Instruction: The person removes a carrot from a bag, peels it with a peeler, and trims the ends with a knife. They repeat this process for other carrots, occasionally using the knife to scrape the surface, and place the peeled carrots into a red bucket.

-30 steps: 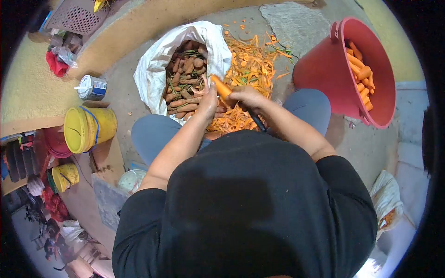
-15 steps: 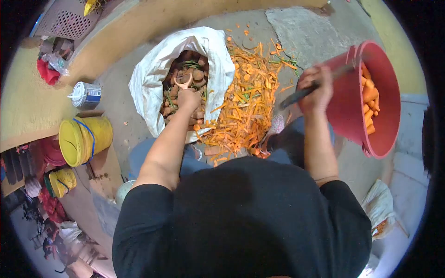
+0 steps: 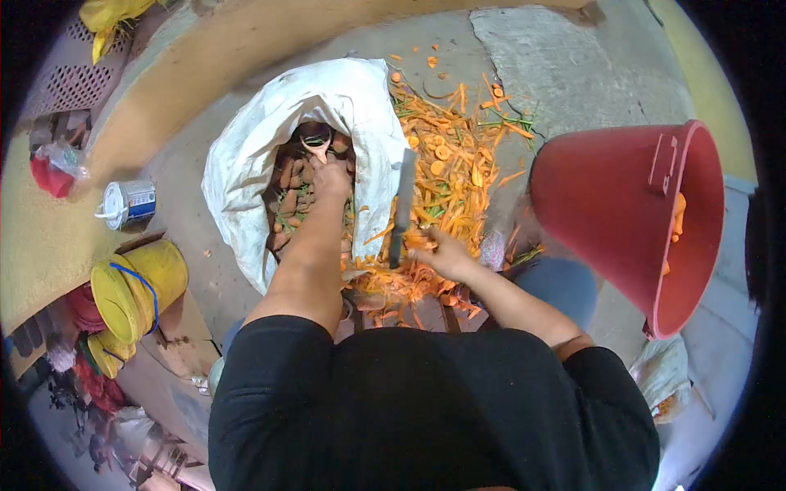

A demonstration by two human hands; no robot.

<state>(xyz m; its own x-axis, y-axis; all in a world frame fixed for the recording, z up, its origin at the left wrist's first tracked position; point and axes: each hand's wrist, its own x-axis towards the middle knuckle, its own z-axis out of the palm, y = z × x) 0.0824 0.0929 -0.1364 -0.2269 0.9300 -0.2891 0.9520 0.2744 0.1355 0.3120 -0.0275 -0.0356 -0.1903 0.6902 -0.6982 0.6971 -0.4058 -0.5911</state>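
Observation:
My left hand (image 3: 331,178) is inside the opening of a white sack (image 3: 233,172), closed around a light-coloured Y-shaped peeler (image 3: 316,149). Brownish unpeeled carrots (image 3: 288,200) with green bits surround it. To the right of the sack, my right hand (image 3: 446,255) is low over a heap of orange carrot peelings (image 3: 442,192). Its fingers are closed at the dark lower end of a knife (image 3: 403,200), whose grey blade points away from me. Something orange shows by those fingertips, too blurred to tell whether it is held.
A large red bucket (image 3: 606,192), tilted with its mouth to the right, holds peeled carrots (image 3: 678,217). On the left stand a white paint tin (image 3: 129,204) and a yellow bucket (image 3: 155,278). A low yellow wall (image 3: 188,90) curves behind the sack.
My right hand has moved left with the knife, from beside the red bucket to over the peelings. My left hand remains in the sack with the peeler. The view has shifted.

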